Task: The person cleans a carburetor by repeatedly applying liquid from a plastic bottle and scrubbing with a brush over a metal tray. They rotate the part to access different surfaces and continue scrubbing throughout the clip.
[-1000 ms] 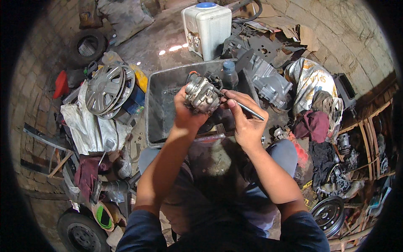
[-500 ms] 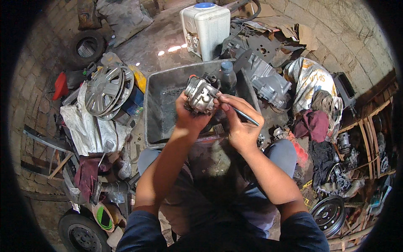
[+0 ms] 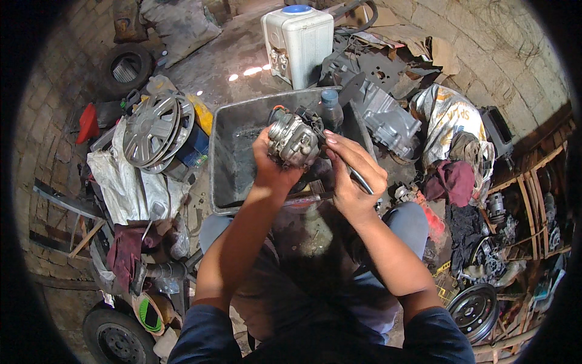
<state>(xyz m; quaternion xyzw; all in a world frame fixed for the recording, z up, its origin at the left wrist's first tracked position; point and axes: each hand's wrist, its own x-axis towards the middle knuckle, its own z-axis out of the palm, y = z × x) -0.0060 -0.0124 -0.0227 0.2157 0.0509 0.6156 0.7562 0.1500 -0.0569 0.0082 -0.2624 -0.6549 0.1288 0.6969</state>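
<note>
Over the grey plastic tub (image 3: 225, 203), my left hand (image 3: 271, 164) is closed around a silver carburetor (image 3: 294, 141) with dark fittings on top and a bit of orange at its upper left. My right hand (image 3: 359, 176) pinches a slim, pen-like metal tool (image 3: 362, 181), its rear end sticking out below the fingers. The tool's front end is at the carburetor's right side, mostly hidden by my fingertips, so its kind does not show. A clear bottle with a blue cap (image 3: 330, 110) stands in the tub just beyond my right hand.
Wheel covers (image 3: 151, 130) and a white sack (image 3: 130, 188) lie to the left. A white jerrycan (image 3: 298, 48) stands behind the tub. On the right are a metal gearbox casing (image 3: 388, 112), a maroon cloth (image 3: 450, 182) and a wheel rim (image 3: 474, 309).
The carburetor has turned slightly in my left hand. My right hand has shifted a little to the right with the tool, which now points more steeply.
</note>
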